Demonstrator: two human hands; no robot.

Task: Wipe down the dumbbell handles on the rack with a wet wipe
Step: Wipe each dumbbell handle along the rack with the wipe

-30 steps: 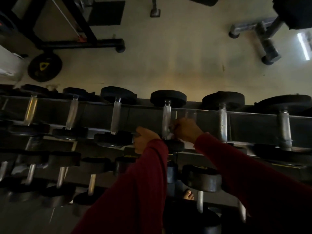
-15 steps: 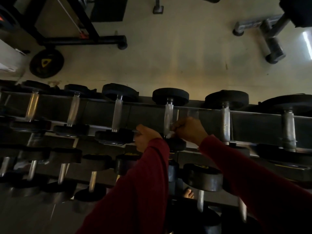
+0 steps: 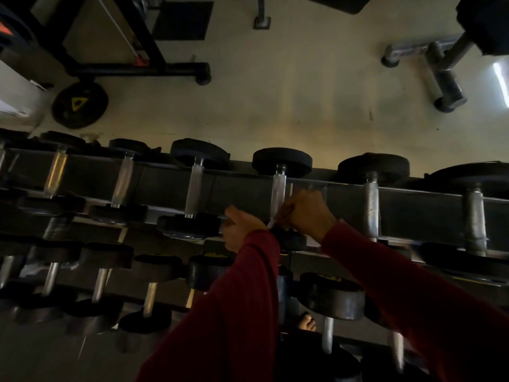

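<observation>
Rack (image 3: pixel 242 190): two tiers visible, each carrying a row of black-headed dumbbells with steel handles.
Dumbbell handle (image 3: pixel 278 193): upper tier, directly beyond both hands.
Right hand (image 3: pixel 308 213): closed around the handle's near end, just right of the left hand.
Wet wipe (image 3: pixel 271 223): pale scrap, pinched at the handle between the hands.
Left hand (image 3: pixel 239 230): curled into a fist beside the near dumbbell head; its contents cannot be told.
Sleeves (image 3: pixel 237 312): red.
</observation>
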